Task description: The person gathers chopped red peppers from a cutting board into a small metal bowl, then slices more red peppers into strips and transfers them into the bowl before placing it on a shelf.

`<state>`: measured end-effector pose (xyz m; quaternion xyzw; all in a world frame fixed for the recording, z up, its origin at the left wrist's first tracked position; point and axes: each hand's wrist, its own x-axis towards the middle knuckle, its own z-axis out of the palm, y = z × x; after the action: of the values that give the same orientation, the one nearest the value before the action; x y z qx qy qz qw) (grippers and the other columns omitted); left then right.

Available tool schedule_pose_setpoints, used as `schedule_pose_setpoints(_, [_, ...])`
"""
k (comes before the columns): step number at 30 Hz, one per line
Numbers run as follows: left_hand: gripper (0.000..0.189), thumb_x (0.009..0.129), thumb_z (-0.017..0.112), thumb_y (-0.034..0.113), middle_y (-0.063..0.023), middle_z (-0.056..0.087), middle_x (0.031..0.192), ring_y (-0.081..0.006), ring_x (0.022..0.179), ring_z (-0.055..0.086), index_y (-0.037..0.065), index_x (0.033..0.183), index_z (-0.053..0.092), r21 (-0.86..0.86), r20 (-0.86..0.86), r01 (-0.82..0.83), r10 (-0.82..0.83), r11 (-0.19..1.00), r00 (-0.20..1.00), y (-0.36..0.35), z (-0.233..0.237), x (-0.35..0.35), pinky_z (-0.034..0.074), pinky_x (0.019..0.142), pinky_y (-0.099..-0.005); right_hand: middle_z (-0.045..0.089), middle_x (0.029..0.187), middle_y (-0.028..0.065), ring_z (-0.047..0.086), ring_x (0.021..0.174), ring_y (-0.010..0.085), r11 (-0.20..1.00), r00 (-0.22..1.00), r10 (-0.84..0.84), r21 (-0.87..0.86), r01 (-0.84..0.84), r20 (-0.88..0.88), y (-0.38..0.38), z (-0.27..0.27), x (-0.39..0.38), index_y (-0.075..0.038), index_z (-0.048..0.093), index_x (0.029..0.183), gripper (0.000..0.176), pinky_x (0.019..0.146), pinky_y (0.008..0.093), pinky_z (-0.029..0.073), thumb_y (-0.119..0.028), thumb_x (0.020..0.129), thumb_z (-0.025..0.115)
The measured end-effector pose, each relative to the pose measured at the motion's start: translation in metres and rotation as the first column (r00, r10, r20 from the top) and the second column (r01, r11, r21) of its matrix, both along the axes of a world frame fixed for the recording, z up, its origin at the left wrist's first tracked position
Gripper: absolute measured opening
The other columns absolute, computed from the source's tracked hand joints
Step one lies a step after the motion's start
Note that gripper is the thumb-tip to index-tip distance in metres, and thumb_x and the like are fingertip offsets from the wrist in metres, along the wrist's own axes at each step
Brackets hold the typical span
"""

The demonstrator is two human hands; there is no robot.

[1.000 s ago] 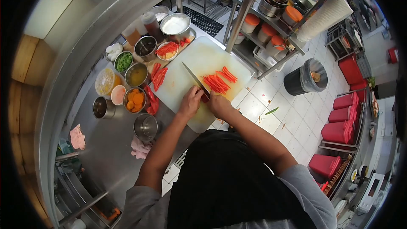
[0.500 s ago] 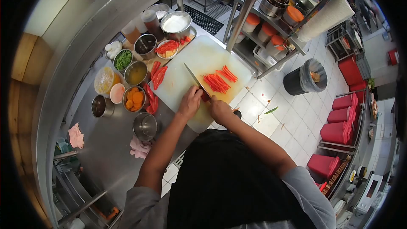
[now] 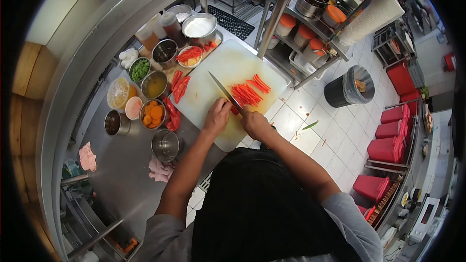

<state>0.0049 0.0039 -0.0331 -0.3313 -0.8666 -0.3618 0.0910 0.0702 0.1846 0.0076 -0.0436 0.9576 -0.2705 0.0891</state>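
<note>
On the white cutting board [image 3: 199, 109], my right hand [image 3: 255, 124] is closed round the handle of a knife [image 3: 222, 86], whose blade points to the upper left. My left hand [image 3: 218, 115] has its fingers bent and pressed on a red pepper piece [image 3: 235, 110] beside the blade. Much of that piece is hidden by the fingers and knife. Thin red pepper strips [image 3: 246, 95] lie in a pile right of the blade, with more strips [image 3: 259, 83] above them. Larger red pepper pieces [image 3: 181, 89] rest at the board's left edge.
Left of the board stand a bowl of chopped greens [image 3: 140, 69], a bowl of orange slices [image 3: 153, 114], an empty metal bowl [image 3: 165, 145] and a bowl of white powder [image 3: 199, 27]. A steel post [image 3: 279, 17] rises behind the board. A bin [image 3: 350, 87] stands on the floor.
Both hands and the knife stay in nearly the same place. The knife handle sits slightly more to the right of my left hand, and less of the held pepper piece shows.
</note>
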Motion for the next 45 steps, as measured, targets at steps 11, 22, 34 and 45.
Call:
schedule_pose_setpoints(11, [0.012,0.088,0.061,-0.001,-0.015,0.058,0.098,-0.0368,0.09,0.063,0.0,0.099,0.064,0.041,-0.019,-0.01,0.011,0.999,1.0,0.002,-0.001,0.0,0.052,0.076,-0.0445,0.067,0.076,0.0299,0.068,0.072,0.048,1.0,0.994,-0.024,0.018,0.022,0.104,-0.001,0.019,0.012,0.006,0.05,0.111,0.03,0.066,0.0562,0.055,-0.019,0.094,0.053])
schedule_pose_setpoints(22, [0.009,0.089,0.061,-0.001,-0.016,0.056,0.098,-0.0375,0.091,0.061,-0.001,0.098,0.062,0.039,0.002,-0.008,0.008,0.999,1.0,-0.001,-0.002,-0.001,0.05,0.078,-0.045,0.067,0.077,0.0302,0.068,0.072,0.048,1.0,1.0,0.007,-0.03,-0.008,-0.023,-0.003,0.002,-0.021,0.005,0.05,0.109,0.03,0.066,0.0562,0.055,-0.021,0.095,0.055])
schedule_pose_setpoints(34, [0.012,0.086,0.062,-0.003,-0.0161,0.057,0.098,-0.0377,0.091,0.061,-0.001,0.098,0.061,0.039,0.008,0.004,-0.004,0.999,1.0,0.0,0.002,0.0,0.05,0.077,-0.0449,0.067,0.076,0.0295,0.068,0.073,0.0475,0.999,0.995,-0.045,0.021,0.043,0.086,-0.003,0.01,0.017,0.005,0.051,0.11,0.029,0.066,0.0563,0.055,-0.019,0.094,0.054])
schedule_pose_setpoints(45, [0.011,0.087,0.061,-0.002,-0.0164,0.055,0.099,-0.038,0.092,0.06,-0.001,0.097,0.06,0.019,0.032,-0.015,0.015,1.0,0.999,-0.001,0.003,-0.001,0.05,0.079,-0.0449,0.067,0.078,0.0313,0.068,0.075,0.0491,0.997,0.999,-0.029,-0.079,0.026,-0.042,-0.003,-0.001,-0.013,0.005,0.051,0.109,0.03,0.068,0.0569,0.055,-0.02,0.094,0.054])
